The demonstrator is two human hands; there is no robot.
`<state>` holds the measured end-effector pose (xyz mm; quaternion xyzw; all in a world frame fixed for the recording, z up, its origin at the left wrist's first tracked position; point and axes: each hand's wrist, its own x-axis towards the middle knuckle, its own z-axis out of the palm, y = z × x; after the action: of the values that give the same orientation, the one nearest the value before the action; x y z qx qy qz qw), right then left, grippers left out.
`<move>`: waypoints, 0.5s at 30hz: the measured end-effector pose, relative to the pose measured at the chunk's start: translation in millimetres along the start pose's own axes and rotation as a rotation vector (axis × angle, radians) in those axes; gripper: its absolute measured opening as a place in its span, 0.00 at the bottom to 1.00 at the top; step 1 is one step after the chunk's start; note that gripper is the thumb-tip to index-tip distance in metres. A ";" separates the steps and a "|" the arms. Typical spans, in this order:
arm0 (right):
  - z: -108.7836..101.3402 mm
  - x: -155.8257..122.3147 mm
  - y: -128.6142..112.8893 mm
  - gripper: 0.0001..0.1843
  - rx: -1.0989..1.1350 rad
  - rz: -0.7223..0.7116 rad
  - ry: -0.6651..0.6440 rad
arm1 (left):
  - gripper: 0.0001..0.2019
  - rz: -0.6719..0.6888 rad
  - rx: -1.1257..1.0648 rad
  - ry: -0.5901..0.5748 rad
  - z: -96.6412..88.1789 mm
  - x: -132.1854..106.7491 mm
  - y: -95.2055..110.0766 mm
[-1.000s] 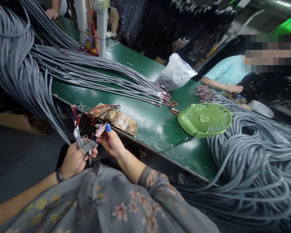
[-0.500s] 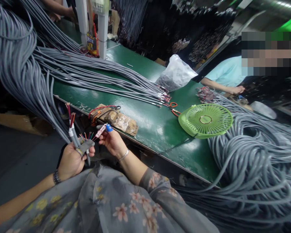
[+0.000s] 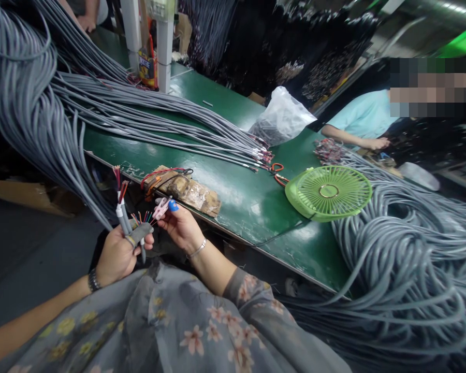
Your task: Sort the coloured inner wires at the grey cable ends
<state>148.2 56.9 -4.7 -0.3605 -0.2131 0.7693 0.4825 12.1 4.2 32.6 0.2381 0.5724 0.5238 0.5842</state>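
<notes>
My left hand (image 3: pixel 118 254), with a grey cover on its thumb, is closed around a few grey cables (image 3: pixel 125 220). Red and dark wire ends stick up from two of them, and thin coloured wires (image 3: pixel 142 217) fan out above the thumb. Close on the right, my right hand (image 3: pixel 182 230) pinches a small pink-and-white tool (image 3: pixel 161 207), which looks like a wire stripper. A blue cover (image 3: pixel 173 205) sits on that hand's thumb. The tool's tip is beside the coloured wires; whether it grips one I cannot tell.
A taped cardboard piece (image 3: pixel 192 192) lies at the edge of the green table (image 3: pixel 233 191). Long grey cable bundles (image 3: pixel 159 111) cross it. A green fan (image 3: pixel 329 191), a plastic bag (image 3: pixel 283 116) and coiled cables (image 3: pixel 411 269) stand rightward. A co-worker (image 3: pixel 367 116) sits beyond.
The pink tool has turned in my right hand and now shows a wider side. My left hand has shifted slightly right with the cables. At the upper left, another person's hand has moved.
</notes>
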 end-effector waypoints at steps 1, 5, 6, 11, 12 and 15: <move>0.5 -0.1 -0.2 0.18 -0.004 0.007 -0.003 | 0.14 -0.003 0.001 0.001 -0.4 -0.3 -0.4; 2.9 -0.3 -5.0 0.23 -0.015 0.084 0.006 | 0.13 0.000 0.000 0.013 -2.7 -3.3 1.4; 3.5 0.0 -6.6 0.24 -0.022 0.105 0.005 | 0.12 0.004 -0.005 0.024 -3.2 -4.2 2.6; 4.5 2.9 -9.8 0.20 -0.090 0.062 -0.007 | 0.11 0.076 -0.014 0.071 -3.5 -5.7 8.9; 4.3 3.2 -9.3 0.19 -0.092 0.040 -0.008 | 0.11 0.088 -0.013 0.075 -3.0 -5.1 9.5; 2.5 2.6 -5.9 0.21 -0.088 0.016 -0.028 | 0.12 0.088 -0.009 0.082 -1.1 -2.7 8.6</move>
<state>149.0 61.9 0.0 -0.3723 -0.2504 0.7680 0.4571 8.7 4.4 41.0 0.2390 0.5824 0.5609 0.5376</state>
